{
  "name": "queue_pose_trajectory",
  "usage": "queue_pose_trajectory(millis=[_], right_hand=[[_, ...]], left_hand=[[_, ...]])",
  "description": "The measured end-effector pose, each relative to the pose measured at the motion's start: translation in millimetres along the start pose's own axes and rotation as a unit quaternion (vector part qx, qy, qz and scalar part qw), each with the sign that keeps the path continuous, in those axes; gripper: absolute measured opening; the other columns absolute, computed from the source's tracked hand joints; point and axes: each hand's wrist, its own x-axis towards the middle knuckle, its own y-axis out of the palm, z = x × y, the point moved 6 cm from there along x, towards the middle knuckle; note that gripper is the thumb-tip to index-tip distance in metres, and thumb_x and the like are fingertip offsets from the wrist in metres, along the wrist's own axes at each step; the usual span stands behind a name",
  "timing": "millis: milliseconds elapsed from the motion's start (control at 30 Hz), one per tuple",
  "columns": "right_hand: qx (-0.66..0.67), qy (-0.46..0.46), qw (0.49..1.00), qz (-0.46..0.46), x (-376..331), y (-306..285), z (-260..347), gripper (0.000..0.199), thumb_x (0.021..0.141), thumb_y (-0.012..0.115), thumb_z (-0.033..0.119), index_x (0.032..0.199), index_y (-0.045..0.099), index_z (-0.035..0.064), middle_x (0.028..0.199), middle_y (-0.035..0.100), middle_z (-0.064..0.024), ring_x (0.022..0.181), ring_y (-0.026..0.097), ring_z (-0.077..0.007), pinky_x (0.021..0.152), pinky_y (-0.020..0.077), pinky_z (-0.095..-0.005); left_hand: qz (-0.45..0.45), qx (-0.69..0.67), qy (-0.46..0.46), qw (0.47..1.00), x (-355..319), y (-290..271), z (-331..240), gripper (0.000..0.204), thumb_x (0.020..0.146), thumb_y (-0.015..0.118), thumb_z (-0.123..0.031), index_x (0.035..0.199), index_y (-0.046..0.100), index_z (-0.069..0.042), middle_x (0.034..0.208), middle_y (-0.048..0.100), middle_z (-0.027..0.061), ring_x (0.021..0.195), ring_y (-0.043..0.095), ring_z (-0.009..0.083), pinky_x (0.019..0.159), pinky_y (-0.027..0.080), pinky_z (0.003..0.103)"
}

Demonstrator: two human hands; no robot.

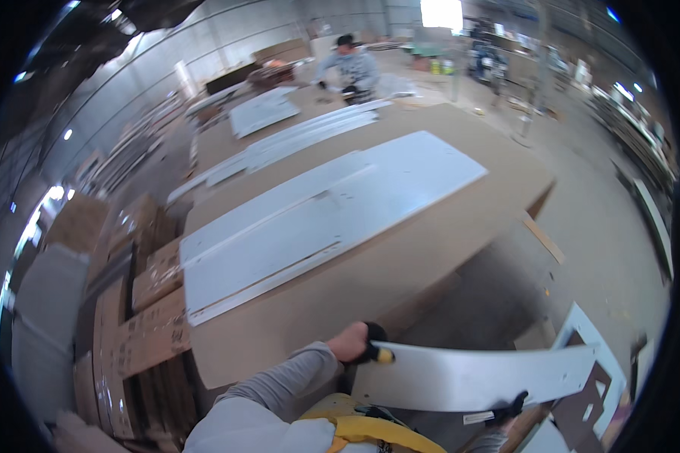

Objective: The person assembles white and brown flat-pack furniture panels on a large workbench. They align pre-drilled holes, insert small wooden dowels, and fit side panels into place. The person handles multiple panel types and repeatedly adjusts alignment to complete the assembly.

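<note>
A long white panel (461, 374) is held tilted in front of my body, beside the near edge of the big table (279, 336). My left hand (360, 344), in a black glove with a yellow patch at the fingers, grips the panel's upper left corner. Lower down, my right hand (511, 408), also black-gloved, is closed on the bottom edge toward the right end; part of it is hidden by the panel. Small holes show near the panel's right end. On the brown tabletop lie several overlapping large white panels (400, 177).
Long white strips (295, 140) and another panel (264, 112) lie farther back. A co-worker (353, 69) stands beyond the table. Cardboard boxes (155, 332) are stacked at left. Cut-out boards (593, 377) lean at lower right; a wood strip (544, 238) lies on the floor.
</note>
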Motion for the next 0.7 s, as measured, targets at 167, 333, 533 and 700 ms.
queue_pose_trajectory(millis=[167, 333, 533, 700], right_hand=[[-0.112, 0.177, 0.971, 0.119, 43.3, 226.8, -121.9, 0.063, 0.086, 0.059, 0.049, 0.128, 0.048, 0.0032, 0.121, 0.057, -0.0085, 0.107, 0.054, -0.0251, 0.092, 0.0446, -0.0392], [-0.145, 0.203, 0.958, 0.142, 52.1, 398.8, -290.3, 0.037, 0.086, 0.064, 0.041, 0.064, 0.05, 0.0147, 0.047, 0.045, 0.001, 0.035, 0.039, -0.0172, 0.034, 0.0302, -0.0324], [-0.293, 0.236, 0.918, 0.128, -6.3, 521.4, -444.3, 0.037, 0.087, 0.063, 0.034, 0.061, 0.048, 0.014, 0.048, 0.045, -0.0013, 0.035, 0.039, -0.0174, 0.033, 0.0293, -0.0323], [-0.316, 0.304, 0.89, 0.126, -8.0, 511.6, -553.9, 0.026, 0.087, 0.063, 0.024, 0.069, 0.054, 0.008, 0.055, 0.052, -0.0044, 0.039, 0.046, -0.0185, 0.036, 0.0362, -0.0313]], left_hand=[[-0.457, -0.463, -0.173, 0.74, -111.9, -149.8, 122.4, 0.028, 0.091, 0.054, -0.021, 0.116, 0.059, -0.008, 0.096, 0.063, 0.005, 0.086, 0.061, 0.016, 0.074, 0.051, 0.033], [-0.623, -0.31, 0.055, 0.716, -224.4, -234.7, 203.9, 0.041, 0.093, 0.055, -0.012, 0.132, 0.045, -0.003, 0.121, 0.055, 0.0062, 0.107, 0.053, 0.0147, 0.094, 0.042, 0.028], [-0.703, 0.038, -0.2, 0.681, -292.5, -305.3, 271.4, 0.052, 0.085, 0.062, -0.015, 0.127, 0.044, 0.008, 0.125, 0.051, 0.0275, 0.119, 0.048, 0.0383, 0.099, 0.038, 0.038], [-0.702, 0.289, -0.289, 0.583, -314.9, -373.0, 297.8, 0.048, 0.086, 0.06, -0.02, 0.125, 0.048, 0.004, 0.118, 0.055, 0.0273, 0.109, 0.052, 0.0422, 0.092, 0.043, 0.041]])
